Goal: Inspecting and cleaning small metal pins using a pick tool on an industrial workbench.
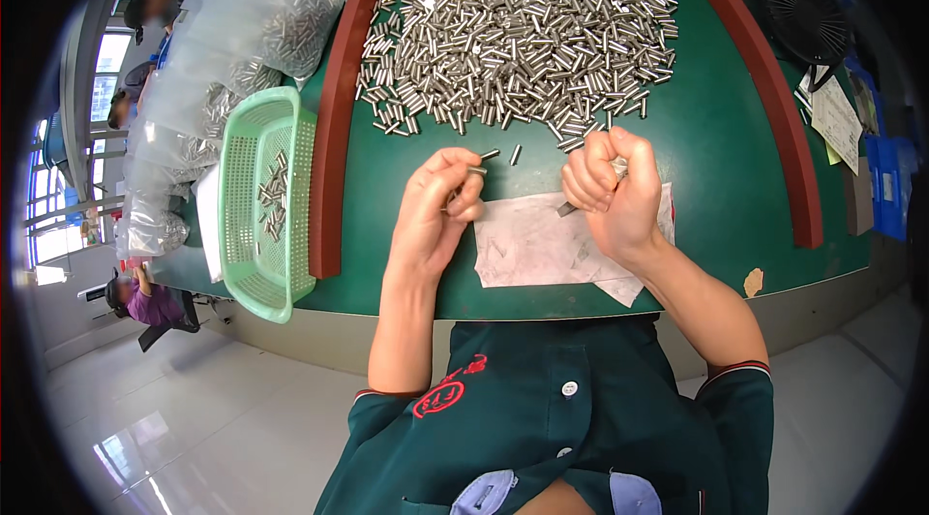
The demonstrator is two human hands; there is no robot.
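My left hand [437, 203] is raised over the table, fingers curled and closed around a small metal pin [477, 170]. Another short pin [491, 155] shows right at its fingertips, and a loose pin [515, 155] lies just to the right. My right hand [616, 188] is closed in a fist above a stained whitish cloth [532, 242]. From the underside of that fist juts the end of a flat grey piece [567, 209], most of it hidden by the fingers. Beyond both hands spreads a large heap of shiny metal pins [523, 41].
A dark red raised border [334, 147] frames the green tabletop [735, 157]. Left of it stands a green plastic basket [300, 196] with several pins inside. Clear bags of pins [302, 31] line the far left. At the right sit a black fan [801, 12] and a blue bin [888, 188].
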